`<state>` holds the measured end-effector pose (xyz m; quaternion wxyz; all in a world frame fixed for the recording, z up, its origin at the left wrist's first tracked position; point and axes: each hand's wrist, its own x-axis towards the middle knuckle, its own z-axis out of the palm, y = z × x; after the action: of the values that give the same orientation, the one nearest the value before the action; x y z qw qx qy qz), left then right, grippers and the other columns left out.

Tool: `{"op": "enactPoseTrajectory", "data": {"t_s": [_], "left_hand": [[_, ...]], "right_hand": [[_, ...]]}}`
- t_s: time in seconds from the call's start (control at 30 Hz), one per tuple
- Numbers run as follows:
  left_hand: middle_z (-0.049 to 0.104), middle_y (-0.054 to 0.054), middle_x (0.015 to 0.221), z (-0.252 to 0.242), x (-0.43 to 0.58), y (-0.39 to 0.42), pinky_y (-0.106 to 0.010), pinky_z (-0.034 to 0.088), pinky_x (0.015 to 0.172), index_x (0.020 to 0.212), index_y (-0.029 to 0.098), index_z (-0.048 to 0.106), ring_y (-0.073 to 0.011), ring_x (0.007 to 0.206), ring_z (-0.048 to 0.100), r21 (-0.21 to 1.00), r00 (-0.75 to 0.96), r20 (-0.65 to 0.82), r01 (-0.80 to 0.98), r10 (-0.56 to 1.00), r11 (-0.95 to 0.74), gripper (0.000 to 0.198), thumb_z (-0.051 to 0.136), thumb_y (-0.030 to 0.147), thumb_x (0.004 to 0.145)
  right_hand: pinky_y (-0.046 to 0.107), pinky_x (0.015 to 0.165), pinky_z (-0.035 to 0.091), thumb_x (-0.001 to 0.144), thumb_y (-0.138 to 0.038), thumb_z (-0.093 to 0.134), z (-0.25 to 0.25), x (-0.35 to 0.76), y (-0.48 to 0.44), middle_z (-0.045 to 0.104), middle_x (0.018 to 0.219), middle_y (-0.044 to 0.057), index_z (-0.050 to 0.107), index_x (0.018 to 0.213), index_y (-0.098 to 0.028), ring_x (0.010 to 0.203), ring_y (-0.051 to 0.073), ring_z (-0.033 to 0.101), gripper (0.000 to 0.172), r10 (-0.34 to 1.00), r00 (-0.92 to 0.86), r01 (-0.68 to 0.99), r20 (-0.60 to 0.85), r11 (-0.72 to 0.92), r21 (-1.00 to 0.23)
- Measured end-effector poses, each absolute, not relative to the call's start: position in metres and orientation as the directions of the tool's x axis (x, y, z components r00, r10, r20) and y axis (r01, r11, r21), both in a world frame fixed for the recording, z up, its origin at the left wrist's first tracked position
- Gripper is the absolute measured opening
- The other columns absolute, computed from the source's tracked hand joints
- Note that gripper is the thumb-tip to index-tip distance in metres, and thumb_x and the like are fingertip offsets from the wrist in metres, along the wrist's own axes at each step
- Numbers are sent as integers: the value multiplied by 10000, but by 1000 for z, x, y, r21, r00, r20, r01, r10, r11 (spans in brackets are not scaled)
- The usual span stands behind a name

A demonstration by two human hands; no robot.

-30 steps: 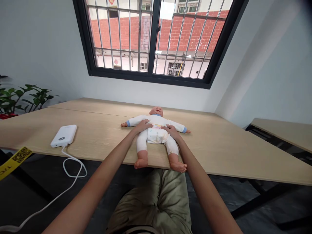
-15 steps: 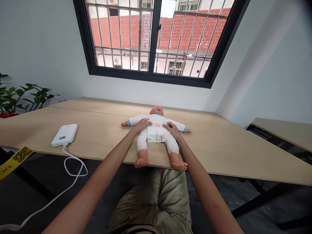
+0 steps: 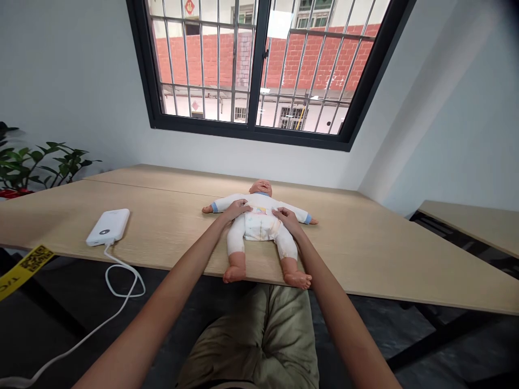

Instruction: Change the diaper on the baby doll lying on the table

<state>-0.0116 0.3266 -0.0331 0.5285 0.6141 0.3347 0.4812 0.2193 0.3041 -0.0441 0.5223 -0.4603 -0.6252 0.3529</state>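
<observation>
A baby doll (image 3: 260,187) lies on its back on the table, its arms spread and its feet at the near edge. It wears a white long-sleeved top with blue cuffs, and a white printed diaper (image 3: 260,227) covers its hips. At the left side of the diaper's waist, my left hand (image 3: 237,208) is closed, fingers together on its upper edge. My right hand (image 3: 287,217) pinches the opposite side of the waist. My hands partly hide both sides of the waistband.
A white power bank (image 3: 108,227) with a white cable (image 3: 130,294) lies on the wooden table (image 3: 389,248) at left. A plant (image 3: 52,162) stands at far left, near a yellow tag (image 3: 25,272). Behind the table is a barred window (image 3: 253,127). Another table (image 3: 474,221) is at right.
The view has tilted slightly upward, so everything appears a little lower. My right hand's fingers have shifted slightly at the diaper's waist; the doll lies as before.
</observation>
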Motion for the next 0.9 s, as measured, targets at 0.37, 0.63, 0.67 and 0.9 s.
{"op": "enactPoseTrajectory", "data": {"t_s": [0.37,0.63,0.67,0.9], "left_hand": [[471,57,665,-36,-16,331,-233,429,621,744,191,498,-103,609,484,947,360,269,-268,893,-177,324,760,312,596],[536,43,716,-38,-15,333,-243,438,625,857,192,543,-127,647,544,957,315,220,-251,923,-143,400,784,291,554],[539,44,719,-39,-15,334,-243,438,624,872,194,544,-126,644,546,955,318,218,-265,923,-134,411,784,279,550],[516,55,688,-43,-18,340,-232,415,586,852,196,538,-107,592,511,941,313,229,-315,922,-126,380,739,237,533]], "right_hand": [[302,789,435,679,-466,634,-43,220,309,632,846,49,572,792,-189,843,192,525,305,940,-3,218,340,332,-918],[313,789,440,780,-417,579,-44,220,307,639,810,59,607,793,-153,854,193,534,266,939,36,264,341,320,-910],[314,791,451,805,-412,583,-44,220,307,643,830,61,615,820,-146,858,189,543,268,941,35,271,337,316,-909],[391,874,529,929,-391,566,-41,223,303,591,1176,79,580,1185,-146,1018,197,602,354,944,32,314,328,302,-900]]}}
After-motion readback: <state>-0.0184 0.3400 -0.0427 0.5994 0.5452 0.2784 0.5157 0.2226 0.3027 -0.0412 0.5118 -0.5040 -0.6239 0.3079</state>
